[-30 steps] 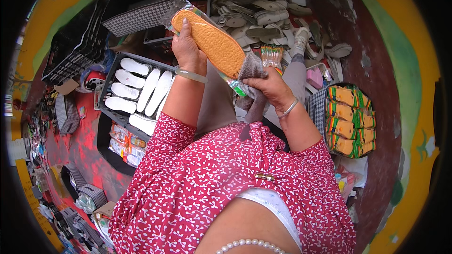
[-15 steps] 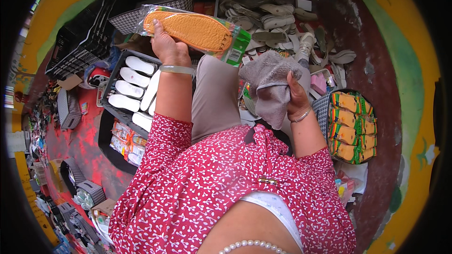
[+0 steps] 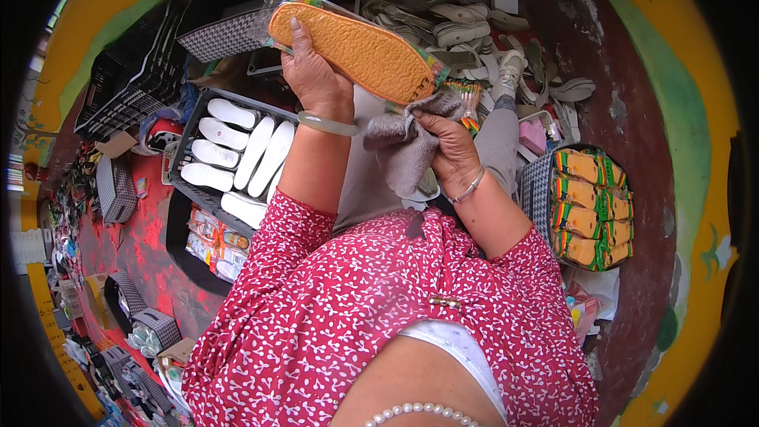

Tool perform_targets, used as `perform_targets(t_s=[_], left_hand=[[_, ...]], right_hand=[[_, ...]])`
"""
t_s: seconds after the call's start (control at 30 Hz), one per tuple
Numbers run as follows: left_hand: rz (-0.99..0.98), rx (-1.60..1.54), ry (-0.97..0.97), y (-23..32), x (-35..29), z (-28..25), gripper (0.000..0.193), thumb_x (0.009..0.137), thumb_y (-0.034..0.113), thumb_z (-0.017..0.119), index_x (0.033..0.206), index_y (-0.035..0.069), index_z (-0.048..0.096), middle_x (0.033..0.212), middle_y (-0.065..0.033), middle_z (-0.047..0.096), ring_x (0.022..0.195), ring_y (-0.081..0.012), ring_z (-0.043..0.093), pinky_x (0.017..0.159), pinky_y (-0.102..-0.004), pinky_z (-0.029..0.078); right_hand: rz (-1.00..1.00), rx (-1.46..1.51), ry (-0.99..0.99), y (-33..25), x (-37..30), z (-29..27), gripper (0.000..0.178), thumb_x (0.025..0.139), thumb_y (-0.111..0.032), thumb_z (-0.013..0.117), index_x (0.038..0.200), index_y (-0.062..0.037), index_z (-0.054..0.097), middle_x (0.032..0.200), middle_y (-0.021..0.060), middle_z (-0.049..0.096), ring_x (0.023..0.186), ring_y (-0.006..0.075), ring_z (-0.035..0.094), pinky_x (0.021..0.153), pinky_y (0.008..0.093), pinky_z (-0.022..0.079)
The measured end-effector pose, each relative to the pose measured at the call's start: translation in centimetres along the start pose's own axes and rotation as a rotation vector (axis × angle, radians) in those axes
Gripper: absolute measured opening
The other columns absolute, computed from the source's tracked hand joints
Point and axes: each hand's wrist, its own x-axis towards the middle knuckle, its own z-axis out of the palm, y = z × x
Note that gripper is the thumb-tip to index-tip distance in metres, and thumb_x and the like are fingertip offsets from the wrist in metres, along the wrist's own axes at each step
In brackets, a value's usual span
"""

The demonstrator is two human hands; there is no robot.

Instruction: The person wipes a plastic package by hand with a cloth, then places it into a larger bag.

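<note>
My left hand grips one end of an orange insole pack in clear plastic, thumb on its front, held tilted before me. A bunched grey cloth is pinched in my right hand. The cloth's upper edge meets the lower right end of the pack; whether it presses on the pack's surface I cannot tell. Behind the pack, most of its green backing is hidden. Both hands are above my lap.
At left a dark crate holds several white insoles. To the right a checked basket is full of orange insole packs. Loose shoes and insoles pile up ahead. Black crates stand far left.
The insole pack has shifted right and tilted more steeply. My right hand has brought the cloth left to the pack's lower end, and the cloth is more bunched.
</note>
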Motion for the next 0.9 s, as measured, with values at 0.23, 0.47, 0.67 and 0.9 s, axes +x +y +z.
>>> perform_targets(t_s=[0.23,0.47,0.67,0.9], left_hand=[[-0.068,0.005,0.015,-0.7,0.0,-1.4,0.031,0.093,0.021,0.049,0.115,0.000,0.049,0.104,-0.0120,0.058,0.095,-0.0247,0.060,0.083,-0.0384,0.051],[0.017,0.041,0.088,1.1,2.5,-2.6,0.028,0.094,0.024,0.047,0.112,0.002,0.050,0.102,-0.0109,0.059,0.089,-0.0225,0.062,0.078,-0.0370,0.054],[-0.115,-0.011,0.065,6.2,6.2,-4.7,0.038,0.091,0.034,0.050,0.113,0.002,0.049,0.102,-0.0133,0.059,0.092,-0.0288,0.061,0.080,-0.0435,0.052],[-0.799,-0.075,-0.528,0.7,-1.7,-1.8,0.055,0.089,0.030,0.052,0.134,0.006,0.031,0.126,-0.0175,0.047,0.118,-0.0243,0.047,0.085,-0.0373,0.050]], right_hand=[[-0.104,-0.189,0.131,0.5,-1.5,0.6,0.027,0.077,0.003,0.061,0.103,0.0018,0.059,0.093,0.0095,0.064,0.081,0.0202,0.063,0.072,0.0318,0.053],[-0.045,-0.287,0.154,-0.2,-3.5,1.8,0.032,0.073,0.006,0.062,0.104,0.0015,0.056,0.089,0.0095,0.063,0.078,0.0210,0.063,0.069,0.0326,0.053],[-0.073,-0.685,0.207,-3.3,-3.0,-5.6,0.027,0.076,-0.005,0.064,0.101,0.0007,0.058,0.094,0.0110,0.063,0.084,0.0202,0.062,0.075,0.0314,0.051],[-0.340,-1.869,0.437,-8.9,0.9,-3.0,0.044,0.071,-0.025,0.071,0.101,0.0043,0.057,0.094,0.0155,0.063,0.077,0.0191,0.063,0.068,0.0310,0.051]])
